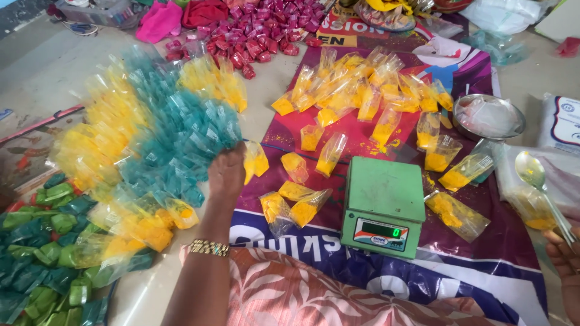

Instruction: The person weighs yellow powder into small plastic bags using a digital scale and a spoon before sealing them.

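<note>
I see left hand (227, 171) closed on a yellow-powder packet (256, 160) beside the teal packet heap (175, 142) | right hand (563, 256) gripping a spoon (539, 184) at frame edge | steel bowl (488, 116) holds clear plastic | green scale (382, 206) sits on a printed banner (483, 253) on the floor | bare floor (42, 66) upper left.

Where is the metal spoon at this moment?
In the head view, the metal spoon is at the far right, held up by the right hand, right of the green scale and below the steel bowl.
</note>
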